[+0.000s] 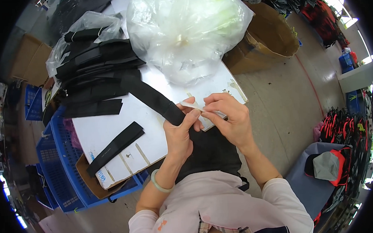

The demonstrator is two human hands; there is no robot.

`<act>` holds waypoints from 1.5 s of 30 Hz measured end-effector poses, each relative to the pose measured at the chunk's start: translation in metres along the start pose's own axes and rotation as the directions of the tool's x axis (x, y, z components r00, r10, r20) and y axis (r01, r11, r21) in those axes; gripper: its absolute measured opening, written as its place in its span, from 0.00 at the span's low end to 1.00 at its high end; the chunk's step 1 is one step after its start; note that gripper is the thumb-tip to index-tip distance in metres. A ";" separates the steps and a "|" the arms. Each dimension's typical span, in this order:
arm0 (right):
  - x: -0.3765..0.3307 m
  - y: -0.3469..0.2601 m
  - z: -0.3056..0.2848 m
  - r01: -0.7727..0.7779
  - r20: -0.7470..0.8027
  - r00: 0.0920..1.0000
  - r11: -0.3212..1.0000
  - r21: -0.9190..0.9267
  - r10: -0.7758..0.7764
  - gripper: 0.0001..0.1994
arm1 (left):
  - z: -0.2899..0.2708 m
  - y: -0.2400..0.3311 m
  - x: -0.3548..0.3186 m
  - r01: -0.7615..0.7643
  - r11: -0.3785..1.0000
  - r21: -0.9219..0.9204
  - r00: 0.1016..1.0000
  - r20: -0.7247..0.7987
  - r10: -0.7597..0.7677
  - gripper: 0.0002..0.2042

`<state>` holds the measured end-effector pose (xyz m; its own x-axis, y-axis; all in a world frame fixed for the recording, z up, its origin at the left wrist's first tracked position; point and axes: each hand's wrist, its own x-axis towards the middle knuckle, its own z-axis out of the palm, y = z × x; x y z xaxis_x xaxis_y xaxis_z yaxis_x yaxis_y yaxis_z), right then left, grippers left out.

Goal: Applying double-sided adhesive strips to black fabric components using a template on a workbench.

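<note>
Gripping the near end of a long black strap, the left hand closes its fingers and thumb round the band just above the person's lap, a pale green bangle on that wrist. The strap runs up and left from the hand across a white board to a heap of black straps at the board's far left. The right hand sits just beside the left, thumb and forefinger pinched on a small white strip that reaches to the strap's end by the left fingertips; whether strip and strap touch cannot be told. One short black strap lies alone on the board, nearer the person, apart from the heap. The board rests on a blue crate. A big clear plastic bag stands at the board's far edge, with a brown carton on the floor to its right. Dark cloth lies over the lap beneath both hands.
</note>
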<state>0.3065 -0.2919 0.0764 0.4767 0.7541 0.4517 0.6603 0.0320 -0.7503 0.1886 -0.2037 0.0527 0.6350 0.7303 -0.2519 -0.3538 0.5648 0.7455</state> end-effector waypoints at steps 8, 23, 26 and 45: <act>0.002 0.000 0.005 -0.175 0.232 0.968 0.919 0.352 0.096 0.07 | -0.014 0.004 -0.005 -0.026 0.999 -0.038 0.997 0.074 0.029 0.12; 0.000 -0.011 -0.004 -0.262 0.431 0.895 0.915 0.306 0.112 0.07 | -0.039 0.035 0.028 0.114 0.853 -0.510 0.982 -0.072 -0.174 0.23; 0.002 -0.017 0.006 -0.102 0.371 0.928 0.975 0.197 0.022 0.09 | -0.034 0.036 0.025 0.137 0.842 -0.522 0.980 -0.054 -0.193 0.23; -0.009 -0.026 0.016 0.188 0.246 0.954 0.981 -0.040 -0.173 0.09 | -0.034 0.039 0.024 0.027 0.787 -0.617 0.966 -0.187 -0.180 0.21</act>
<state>0.2759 -0.2893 0.0839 0.1975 0.8751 0.4419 0.7610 0.1473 -0.6319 0.1663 -0.1514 0.0542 0.5489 0.6754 -0.4925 -0.6844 0.7014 0.1991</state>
